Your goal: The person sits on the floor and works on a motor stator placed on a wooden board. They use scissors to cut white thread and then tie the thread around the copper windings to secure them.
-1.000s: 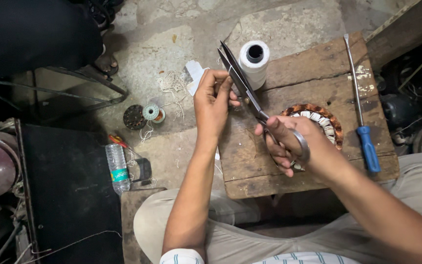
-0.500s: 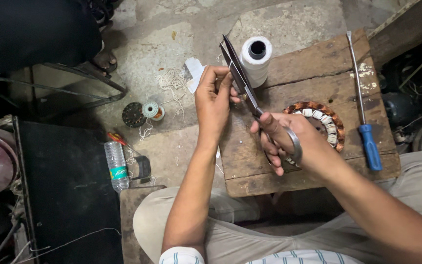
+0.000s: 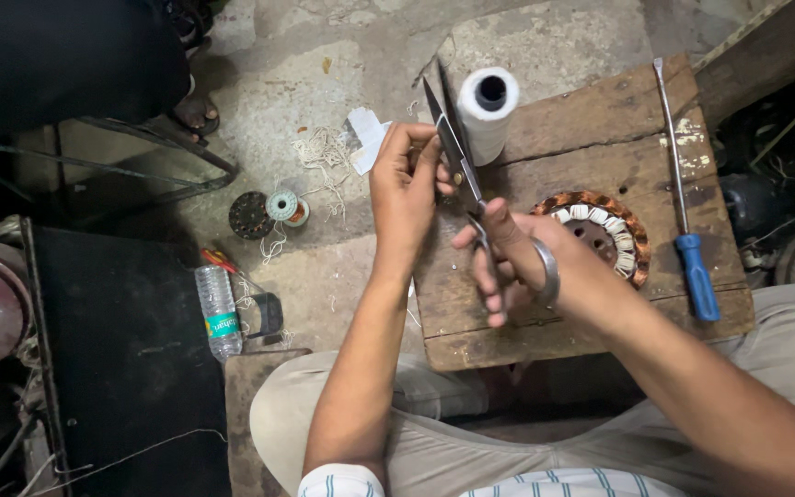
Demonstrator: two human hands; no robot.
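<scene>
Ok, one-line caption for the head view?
Right hand works open scissors beside left hand, above wooden board.

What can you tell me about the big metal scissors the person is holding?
The long grey metal scissors have dark, pointed blades, slightly parted, pointing up and away from the person toward the white spool of thread. The right hand grips the looped steel handles, fingers through them. The left hand is raised beside the blades, fingertips close to the pivot, seemingly pinching something too small to make out. The scissors are held in the air above the worn wooden board.
</scene>
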